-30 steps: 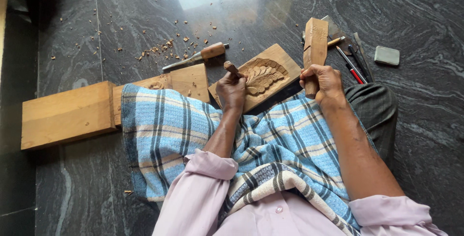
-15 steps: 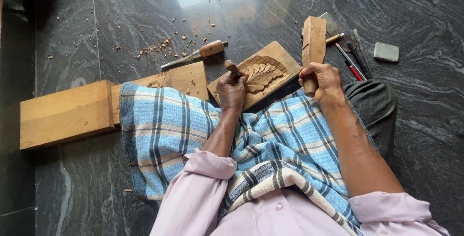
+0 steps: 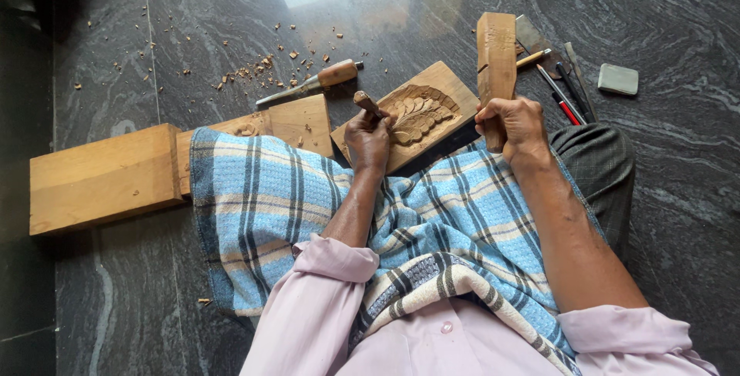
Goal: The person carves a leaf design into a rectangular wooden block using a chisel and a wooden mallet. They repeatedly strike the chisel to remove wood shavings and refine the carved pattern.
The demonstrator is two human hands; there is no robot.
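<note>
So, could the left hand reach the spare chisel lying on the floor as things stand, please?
Probably yes: the spare chisel lies uncovered just beyond the carved board, nothing in between. But the left hand already grips a chisel, so it would have to let go first.

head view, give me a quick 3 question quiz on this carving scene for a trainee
1. True or false: the right hand holds a wooden mallet upright.
2. What does the left hand hold against the carved panel?
3. Where does the spare chisel lie? A) on the checked cloth B) on the floor beyond the panel C) on the long plank

Key: 1 true. 2 a wooden-handled chisel. 3 B.
</note>
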